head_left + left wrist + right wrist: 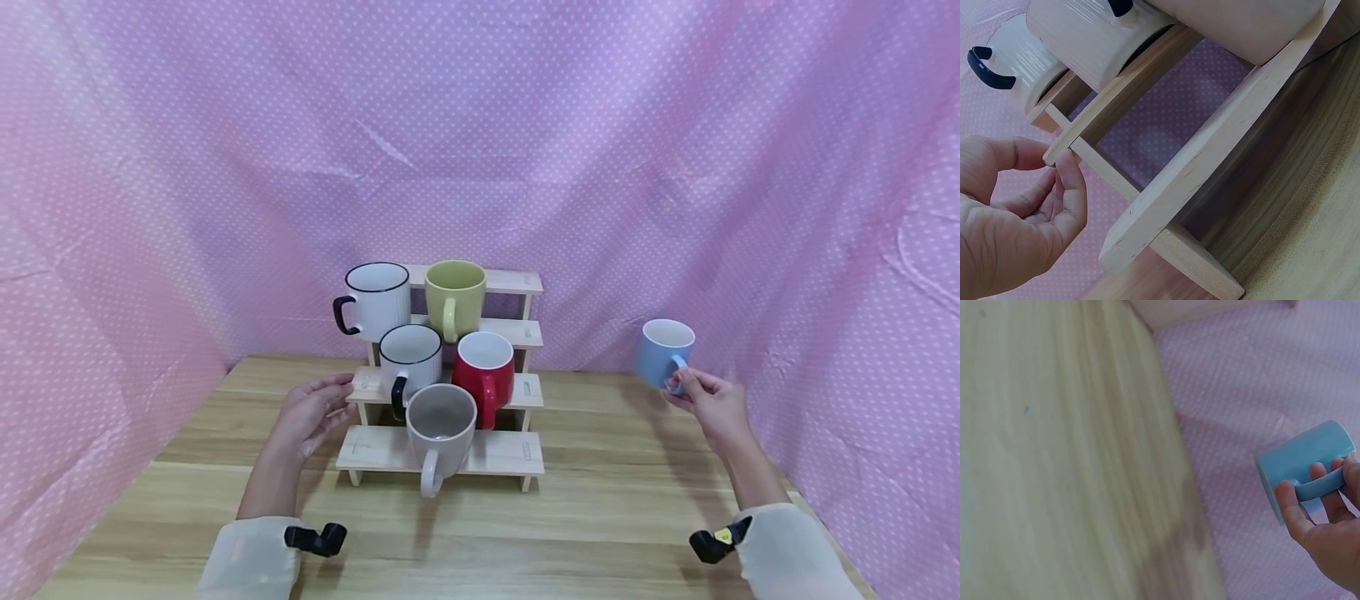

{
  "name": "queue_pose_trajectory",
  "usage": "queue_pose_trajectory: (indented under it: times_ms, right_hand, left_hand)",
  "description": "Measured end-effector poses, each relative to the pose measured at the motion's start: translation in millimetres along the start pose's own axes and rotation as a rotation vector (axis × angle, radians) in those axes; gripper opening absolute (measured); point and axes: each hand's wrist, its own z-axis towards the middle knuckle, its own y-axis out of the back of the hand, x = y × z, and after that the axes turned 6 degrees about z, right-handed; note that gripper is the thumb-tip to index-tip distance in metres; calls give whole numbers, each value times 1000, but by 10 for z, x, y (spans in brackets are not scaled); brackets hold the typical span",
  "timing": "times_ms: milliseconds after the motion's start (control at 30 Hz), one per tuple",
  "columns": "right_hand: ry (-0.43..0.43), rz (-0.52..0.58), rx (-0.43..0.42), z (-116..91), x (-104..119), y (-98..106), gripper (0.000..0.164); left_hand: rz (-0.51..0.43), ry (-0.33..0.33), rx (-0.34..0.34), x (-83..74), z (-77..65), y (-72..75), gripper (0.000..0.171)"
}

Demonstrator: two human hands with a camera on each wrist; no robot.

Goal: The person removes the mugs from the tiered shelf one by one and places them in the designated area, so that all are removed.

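Right hand [715, 408] pinches blue mug [658, 360] by its handle; mug just beyond the fingers, mouth up, axis near upright. Wooden rack [510, 451] well to that hand's left; left hand [310, 414] nearer it, pinching one tier's end.
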Motion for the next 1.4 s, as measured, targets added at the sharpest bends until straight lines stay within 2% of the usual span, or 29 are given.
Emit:
queue_pose_trajectory:
  times_ms: [167, 367, 467, 600, 833, 1067, 1233, 1400]
  right_hand:
    - [-11, -30, -27, 50, -142, 117, 28]
    - [-2, -60, -22, 100, -300, 271, 31]
    - [-19, -40, -27, 118, -366, 339, 31]
    - [-50, 4, -42, 155, -442, 402, 23]
    - [-76, 65, -68, 209, -573, 451, 17]
    - [-104, 72, -133, 245, -638, 460, 22]
    - [-132, 149, -170, 272, -651, 469, 26]
    - [-164, 177, -241, 305, -669, 489, 31]
  left_hand:
    - [15, 1, -6, 8, 10, -6, 35]
    - [22, 1, -13, 7, 3, -4, 35]
    - [21, -1, -11, 0, -4, -4, 35]
    - [21, -2, -12, -8, -9, 0, 36]
    - [24, 1, -19, -4, -12, 6, 35]
    - [27, 1, -14, 10, -6, -3, 35]
    - [25, 0, -15, 5, 4, -7, 37]
    - [32, 1, -10, 9, 14, -13, 38]
